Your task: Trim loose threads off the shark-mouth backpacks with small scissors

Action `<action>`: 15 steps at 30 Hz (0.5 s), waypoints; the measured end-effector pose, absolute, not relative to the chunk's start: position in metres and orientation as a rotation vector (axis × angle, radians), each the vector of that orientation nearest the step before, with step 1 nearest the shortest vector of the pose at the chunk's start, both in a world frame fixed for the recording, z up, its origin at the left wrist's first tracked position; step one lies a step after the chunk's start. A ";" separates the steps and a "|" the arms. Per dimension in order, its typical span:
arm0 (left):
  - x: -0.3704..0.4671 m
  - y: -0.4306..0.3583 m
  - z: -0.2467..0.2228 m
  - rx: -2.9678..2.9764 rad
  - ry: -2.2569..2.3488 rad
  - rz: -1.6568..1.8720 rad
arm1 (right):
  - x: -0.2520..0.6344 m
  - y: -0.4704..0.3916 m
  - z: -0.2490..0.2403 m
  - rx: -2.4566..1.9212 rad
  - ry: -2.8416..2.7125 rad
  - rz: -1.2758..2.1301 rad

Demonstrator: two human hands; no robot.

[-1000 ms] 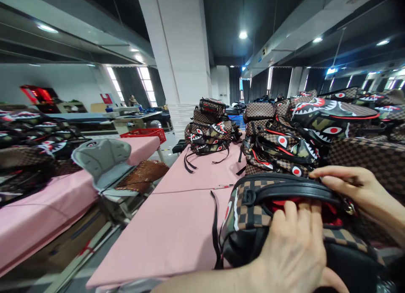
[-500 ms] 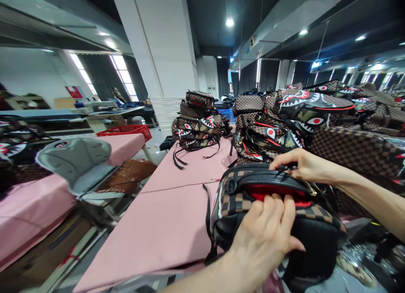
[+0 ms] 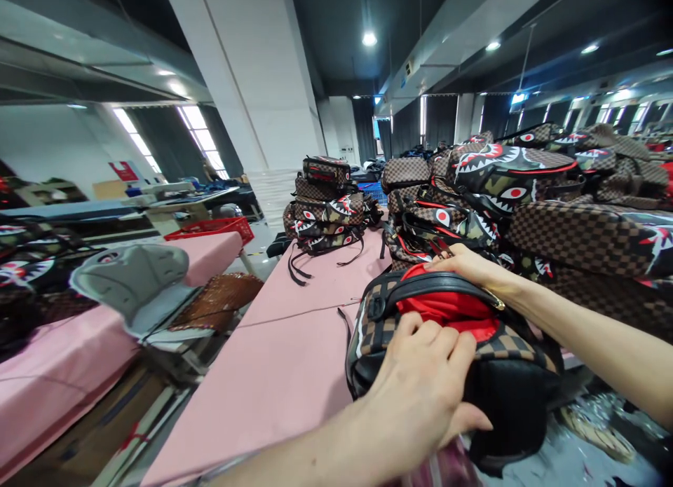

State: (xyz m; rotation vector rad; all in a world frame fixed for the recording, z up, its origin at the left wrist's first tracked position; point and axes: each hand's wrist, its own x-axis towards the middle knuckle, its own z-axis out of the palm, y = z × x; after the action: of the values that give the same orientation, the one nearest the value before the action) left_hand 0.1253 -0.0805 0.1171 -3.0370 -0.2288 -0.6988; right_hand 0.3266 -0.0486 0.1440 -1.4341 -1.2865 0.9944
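In the head view, 1 checkered bag (image 3: 518, 347) is being held open between 2 bare hands. By the left hand (image 3: 420, 375), the near edge of the opening is being grasped, its fingers being hooked over onto the red lining (image 3: 439, 305) and its thumb being spread over the black panel (image 3: 507, 403). By the right hand (image 3: 457, 263), the far edge is being gripped with bent fingers, just beyond the black handle (image 3: 436, 284). Below the right wrist, 1 gold-coloured metal piece (image 3: 494, 300) is being shown at the handle's end.

Left of the left hand, the pink table (image 3: 268, 375) is being exposed, and 1 thin black strap (image 3: 345, 333) is being seen beside the bag. Beyond both hands, 1 smaller stack of shark-patterned bags (image 3: 331, 210) is being borne by the table, while 1 larger pile of bags (image 3: 515, 179) is being seen beyond and right of the right hand. Farther left of the left hand, 1 grey chair (image 3: 134, 280) is being seen near 1 red crate (image 3: 210, 229).
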 end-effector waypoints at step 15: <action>0.205 -0.044 0.157 -3.401 0.061 0.339 | 0.358 -0.079 0.156 -1.623 -1.900 0.775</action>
State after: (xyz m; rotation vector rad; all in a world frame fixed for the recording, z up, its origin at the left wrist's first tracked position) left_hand 0.2051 -0.0443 0.1568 -3.4012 0.0610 0.3393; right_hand 0.3581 -0.0789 0.1564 -1.6227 -1.8999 0.7749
